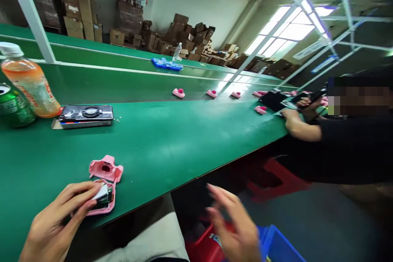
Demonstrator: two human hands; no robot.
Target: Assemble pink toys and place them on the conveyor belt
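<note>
My left hand [58,221] rests on the green table near its front edge, fingers pinched on an opened pink toy camera shell [102,202] with a silver part and wiring inside. A second pink front shell [106,168] stands just beyond it. My right hand [235,225] hovers off the table's edge above a blue bin [276,243], fingers spread and blurred, holding nothing.
An orange drink bottle [29,80], a green can [14,106] and a black tray [86,115] sit at the left. Several pink shells [178,93] ride the belt. A co-worker's hands [294,120] work at the right. Cardboard boxes [184,37] pile up behind.
</note>
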